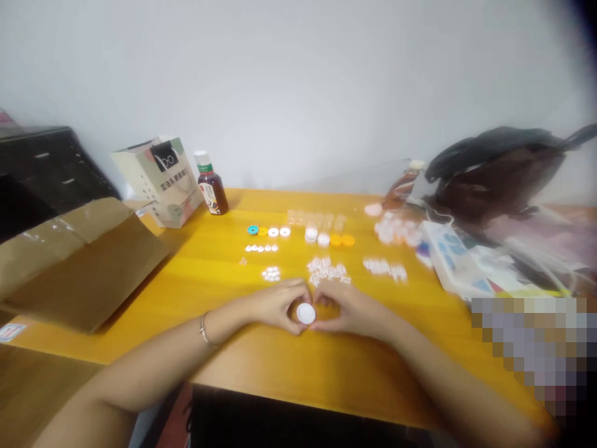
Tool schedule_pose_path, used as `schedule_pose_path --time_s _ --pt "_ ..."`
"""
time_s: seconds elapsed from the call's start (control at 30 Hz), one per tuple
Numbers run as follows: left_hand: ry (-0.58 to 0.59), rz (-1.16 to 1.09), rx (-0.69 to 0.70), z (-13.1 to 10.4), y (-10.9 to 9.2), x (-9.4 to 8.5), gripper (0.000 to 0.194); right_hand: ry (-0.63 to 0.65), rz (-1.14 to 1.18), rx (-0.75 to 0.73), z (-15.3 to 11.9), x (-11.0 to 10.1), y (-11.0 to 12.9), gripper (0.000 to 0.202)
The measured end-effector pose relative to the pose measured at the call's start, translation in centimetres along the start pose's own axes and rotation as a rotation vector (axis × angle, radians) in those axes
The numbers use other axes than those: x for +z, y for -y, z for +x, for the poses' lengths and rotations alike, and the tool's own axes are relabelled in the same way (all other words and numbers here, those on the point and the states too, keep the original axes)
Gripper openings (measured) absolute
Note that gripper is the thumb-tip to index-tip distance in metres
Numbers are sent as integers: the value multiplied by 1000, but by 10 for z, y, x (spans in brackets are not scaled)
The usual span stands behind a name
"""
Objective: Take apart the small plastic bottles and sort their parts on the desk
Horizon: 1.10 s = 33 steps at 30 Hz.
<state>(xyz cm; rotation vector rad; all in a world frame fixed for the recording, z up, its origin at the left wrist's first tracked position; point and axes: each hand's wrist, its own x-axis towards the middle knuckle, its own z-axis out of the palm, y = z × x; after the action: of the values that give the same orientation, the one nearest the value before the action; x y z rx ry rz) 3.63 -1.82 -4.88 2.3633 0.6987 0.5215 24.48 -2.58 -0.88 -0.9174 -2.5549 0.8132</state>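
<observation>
A white round cap [306, 314] is held between my two hands above the front of the yellow table [261, 354]. The fingers of my left hand [281, 306] curl around its left side, with the thumb below. On the other side, my right hand [344, 308] has its thumb and fingers bent against the cap. Just beyond the hands lie small white pieces [271, 274], clear plastic pieces [328, 271] and another pale cluster [385, 269]. Farther back are a blue cap [252, 230], white caps [278, 232], orange caps [342, 240] and a row of clear cups [316, 219].
At left stand an open cardboard box [88, 267], a paper bag [158, 180] and a dark bottle [212, 186]. Toward the right are a blurred pile of pale caps [397, 230], another bottle [402, 185], a black plastic bag [494, 180] and white cables [536, 267].
</observation>
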Motion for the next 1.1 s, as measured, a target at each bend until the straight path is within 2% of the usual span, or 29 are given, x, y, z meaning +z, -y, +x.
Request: schedule_pose_path --time_s 0.13,0.27,0.4,0.53,0.73,0.83,0.9,1.0,1.1 --pt "-40 -36 -11 2 0 2 36 53 56 85 3 9 3 34" --pt "-29 -27 -18 2 0 1 40 44 81 116 4 10 -1 28" --pt "-7 -23 -36 1 2 -1 35 7 44 87 3 11 -2 16" --pt "-19 -36 -54 2 3 0 33 -52 -12 74 3 14 1 17" --pt "-15 -43 -40 2 0 -1 35 -128 63 47 2 14 -1 15" --pt "-20 -11 -54 1 -2 -2 35 -219 72 58 1 5 -7 16" --pt "-23 5 -65 1 -3 -2 34 -324 31 100 3 -7 -16 17" --pt "-10 3 -65 1 -4 -2 33 -488 -69 245 12 -31 -37 20" --pt "-1 -2 -56 1 -4 -2 32 -531 -130 384 27 -52 -64 25"
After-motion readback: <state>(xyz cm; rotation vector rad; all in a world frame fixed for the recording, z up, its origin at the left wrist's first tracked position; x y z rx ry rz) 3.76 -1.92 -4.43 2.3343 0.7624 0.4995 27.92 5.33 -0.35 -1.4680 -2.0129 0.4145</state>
